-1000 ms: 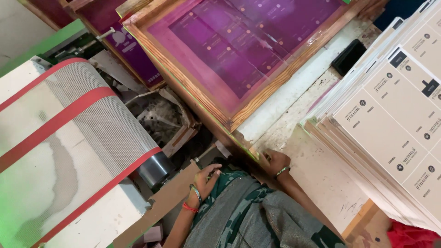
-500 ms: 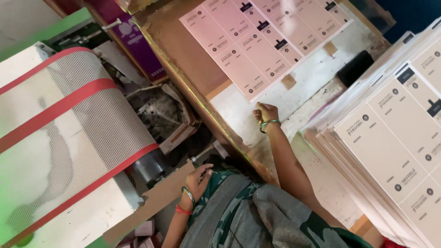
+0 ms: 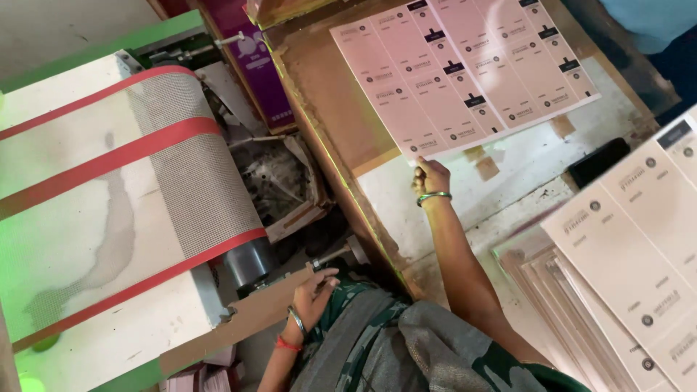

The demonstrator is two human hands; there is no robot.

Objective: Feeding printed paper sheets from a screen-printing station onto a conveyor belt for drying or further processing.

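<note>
While my right hand [image 3: 430, 176] reaches forward over the work table [image 3: 537, 156], its fingers are pinched shut on the near corner of the printed sheet [image 3: 465, 69], which lies flat on the brown board [image 3: 327, 94]. Down by my lap, my left hand [image 3: 314, 292] rests with loosely curled fingers on a strip of cardboard [image 3: 247, 316] beside the conveyor belt [image 3: 181, 167], gripping nothing. Stacked printed sheets [image 3: 639, 261] lie to my right.
</note>
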